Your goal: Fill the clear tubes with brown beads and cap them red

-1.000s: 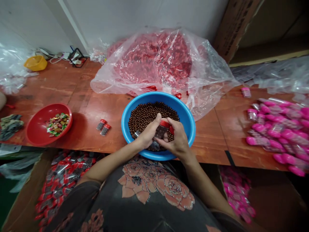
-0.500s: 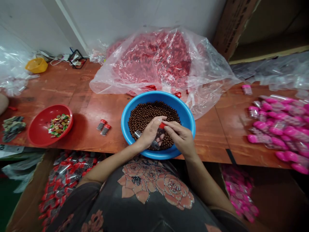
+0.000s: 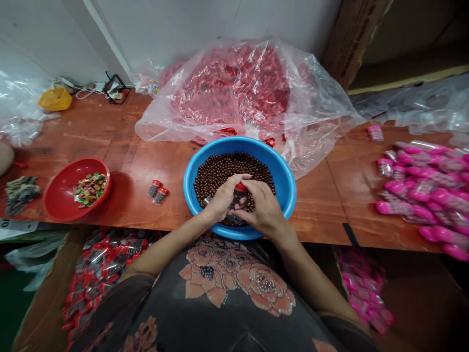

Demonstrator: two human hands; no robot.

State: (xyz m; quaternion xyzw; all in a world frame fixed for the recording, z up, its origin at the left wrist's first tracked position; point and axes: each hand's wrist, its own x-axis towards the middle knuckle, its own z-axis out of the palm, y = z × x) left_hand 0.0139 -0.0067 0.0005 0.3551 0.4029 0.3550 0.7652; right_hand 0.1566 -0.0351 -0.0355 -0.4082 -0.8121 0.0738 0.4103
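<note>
A blue basin [image 3: 289, 195] at the table's front edge holds many shiny brown balls [image 3: 234, 164]. Over it, my left hand [image 3: 223, 198] is wrapped round a small clear jar with a red lid [image 3: 240, 187]. My right hand [image 3: 262, 203] closes on the same jar from the right, fingers at the lid and thumb lower down. Another clear container [image 3: 234, 219] shows beneath my hands, partly hidden. Two filled red-lidded jars [image 3: 157, 192] lie on the table left of the basin.
Left is a red bowl [image 3: 58, 195] of wrapped sweets. Behind the basin lies a plastic bag [image 3: 227, 93] of red items. Pink-lidded containers [image 3: 425, 186] are piled right. Red-lidded jars [image 3: 106, 259] fill a box below left, near a cloth [image 3: 22, 193] on the table.
My right hand has shifted left and down from pinching the red lid to cupping the jar. My left hand stays nearly in place round it.
</note>
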